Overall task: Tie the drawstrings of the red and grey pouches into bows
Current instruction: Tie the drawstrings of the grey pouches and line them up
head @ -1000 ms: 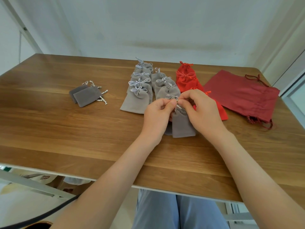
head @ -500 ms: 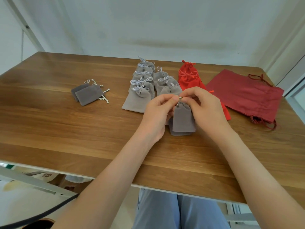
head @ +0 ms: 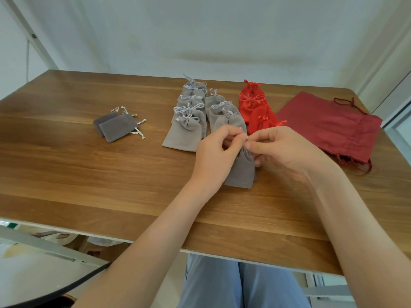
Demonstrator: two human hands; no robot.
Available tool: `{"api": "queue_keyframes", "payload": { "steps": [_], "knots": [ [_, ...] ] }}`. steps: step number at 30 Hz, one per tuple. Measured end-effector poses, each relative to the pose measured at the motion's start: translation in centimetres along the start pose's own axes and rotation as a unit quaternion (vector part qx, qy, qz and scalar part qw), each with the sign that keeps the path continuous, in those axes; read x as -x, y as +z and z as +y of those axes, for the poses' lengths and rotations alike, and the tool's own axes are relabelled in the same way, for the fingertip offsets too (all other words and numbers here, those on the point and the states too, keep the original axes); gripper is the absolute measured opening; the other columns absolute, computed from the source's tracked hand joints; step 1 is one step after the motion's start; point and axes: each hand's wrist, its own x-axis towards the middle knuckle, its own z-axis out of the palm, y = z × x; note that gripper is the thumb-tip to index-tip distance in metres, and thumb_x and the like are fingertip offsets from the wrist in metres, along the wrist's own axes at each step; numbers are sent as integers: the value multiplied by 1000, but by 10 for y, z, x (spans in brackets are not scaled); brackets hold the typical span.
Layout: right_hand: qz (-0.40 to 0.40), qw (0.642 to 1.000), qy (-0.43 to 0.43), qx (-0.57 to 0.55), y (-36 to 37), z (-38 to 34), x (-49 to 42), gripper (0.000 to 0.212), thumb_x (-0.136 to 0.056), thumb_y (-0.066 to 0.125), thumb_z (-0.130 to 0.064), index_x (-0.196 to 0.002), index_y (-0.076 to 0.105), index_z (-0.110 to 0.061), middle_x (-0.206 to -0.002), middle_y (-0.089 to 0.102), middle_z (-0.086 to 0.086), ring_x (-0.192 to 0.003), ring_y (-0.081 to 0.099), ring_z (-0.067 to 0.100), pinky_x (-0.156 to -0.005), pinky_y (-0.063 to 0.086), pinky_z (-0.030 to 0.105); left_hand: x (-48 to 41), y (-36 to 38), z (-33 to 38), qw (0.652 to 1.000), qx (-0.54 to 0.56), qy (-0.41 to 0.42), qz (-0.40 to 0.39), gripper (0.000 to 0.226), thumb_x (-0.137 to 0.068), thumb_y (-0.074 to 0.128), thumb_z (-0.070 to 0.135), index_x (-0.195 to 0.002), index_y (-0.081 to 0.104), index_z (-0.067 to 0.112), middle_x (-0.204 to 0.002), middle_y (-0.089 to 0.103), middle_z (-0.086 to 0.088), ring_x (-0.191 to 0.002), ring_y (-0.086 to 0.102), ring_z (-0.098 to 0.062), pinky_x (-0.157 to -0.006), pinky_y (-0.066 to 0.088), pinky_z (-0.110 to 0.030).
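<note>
Left hand (head: 219, 152), right hand (head: 287, 150) — pinching drawstring (head: 246, 138).

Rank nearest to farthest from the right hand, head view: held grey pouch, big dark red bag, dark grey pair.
1. Held grey pouch, front centre, at the fingertips of the right hand.
2. Big dark red bag, flat just right of that hand.
3. Dark grey pair, far left, beyond the left hand.

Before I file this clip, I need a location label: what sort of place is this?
Likely an indoor packing or craft station: a wooden table against a white wall, rows of grey pouches and red pouches, left hand and right hand tying a darker pouch.
</note>
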Motion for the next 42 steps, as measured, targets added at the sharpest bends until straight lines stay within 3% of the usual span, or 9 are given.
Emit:
{"api": "queue_keyframes", "payload": {
  "steps": [6, 13, 15, 20, 26, 30, 33, 37, 42],
  "knots": [
    [-4, 1000, -15, 8, 4, 0, -1, 13, -91, 55, -4, -88, 68, -3, -73, 65, 7, -65, 57, 13, -58, 46, 22, -4, -1, 3, 996, 77, -36, -19, 12, -90, 62, 15, -90, 71, 23, -88, 70, 6, -88, 63, -8, -82, 52, -25],
    [-47, 999, -1, -5, -1, -4, 2, 17, -94, 53, -9, -95, 67, 0, -85, 69, 9, -84, 58, 21, -71, 47, 26, -5, -1, 5, 979, 176, -91, -48, 17, -92, 57, 8, -88, 70, 18, -76, 61, -2, -59, 45, -3, -65, 43, -19],
    [-31, 999, 0, -18, 2, -1, 2, 17, -93, 52, -7, -96, 65, 4, -84, 67, 11, -85, 56, 24, -73, 45, 27, -5, -1, 4, 984, 148, -78, -57, 16, -93, 57, 8, -91, 70, 17, -78, 60, -6, -60, 46, -3, -64, 44, -18],
    [20, 1000, 2, 7, 3, 5, -2, 16, -94, 53, -8, -93, 66, 1, -86, 64, 16, -85, 54, 26, -80, 40, 38, -5, -1, 1, 992, 98, -58, -60, 15, -91, 60, 10, -87, 69, 21, -76, 65, 6, -64, 54, -3, -66, 46, -17],
    [44, 996, -6, 76, 1, 10, -7, 18, -95, 53, -10, -86, 67, -5, -88, 65, 17, -84, 56, 25, -81, 43, 41, -5, -3, -4, 997, -19, -18, -70, 8, -88, 62, 12, -89, 65, 19, -86, 68, 0, -79, 61, -11, -80, 53, -32],
    [58, 988, -14, 141, 2, 14, -9, 18, -94, 54, -13, -81, 66, -10, -84, 65, 11, -80, 56, 20, -83, 47, 48, -7, -5, 2, 985, -141, 44, -89, 11, -89, 60, 12, -95, 53, 18, -76, 58, 6, -65, 53, -2, -64, 43, -13],
    [76, 981, -31, 178, 2, 15, -10, 17, -93, 56, -15, -78, 65, -13, -81, 67, 10, -77, 57, 19, -78, 48, 44, -8, -4, 3, 964, -219, 109, -106, 18, -89, 57, 7, -100, 45, 15, -71, 51, 6, -58, 49, -5, -58, 41, -21],
    [94, 980, -60, 164, 4, 13, -9, 9, -90, 60, -12, -86, 67, -10, -88, 71, 12, -87, 65, 28, -83, 50, 45, -5, -3, 1, 935, -297, 172, -93, 15, -90, 51, 2, -104, 47, 5, -74, 45, 2, -62, 43, -12, -55, 33, -23],
    [79, 990, -73, 90, 4, 10, -6, 24, -96, 48, -6, -90, 70, -11, -77, 64, -1, -76, 57, 8, -77, 45, 26, -1, -3, -3, 918, -321, 228, -37, 10, -91, 52, 1, -100, 52, 2, -76, 53, -4, -69, 51, -17, -68, 39, -30]
  ]
}}
